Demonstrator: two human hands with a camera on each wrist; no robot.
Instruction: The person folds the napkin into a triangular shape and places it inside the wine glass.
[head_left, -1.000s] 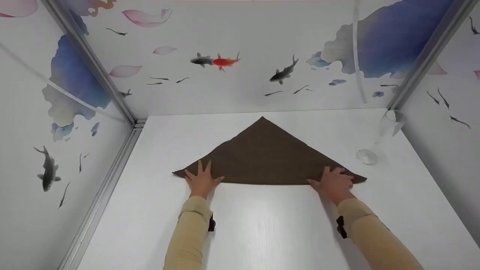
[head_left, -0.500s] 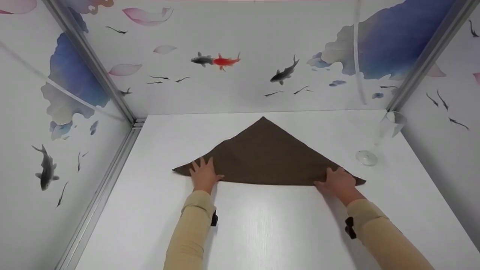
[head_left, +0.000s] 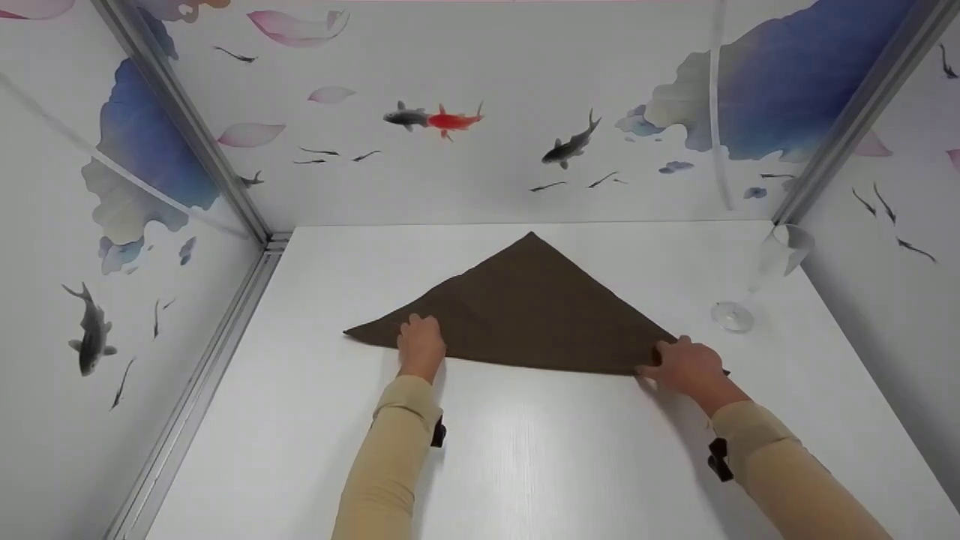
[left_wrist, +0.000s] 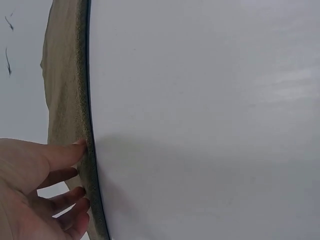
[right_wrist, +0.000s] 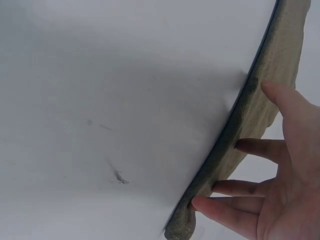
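Observation:
A brown cloth, folded into a triangle, lies on the white table with its peak pointing away and its long edge towards me. Near the left corner my left hand has its fingers bent onto the cloth. In the left wrist view the left thumb and fingers take the folded edge between them. At the right corner my right hand rests on the cloth, which buckles slightly between thumb and forefinger. Spread, gently bent right fingers touch the edge with their tips in the right wrist view.
A clear stemmed glass stands at the back right of the table, beyond the right hand. White panels printed with fish and petals enclose the back and both sides, with grey metal rails at their corners.
My left hand has slid inward and its spread fingers have bent. The right hand has moved slightly outward towards me. The cloth has turned a little, its left corner moving away and its right corner nearer.

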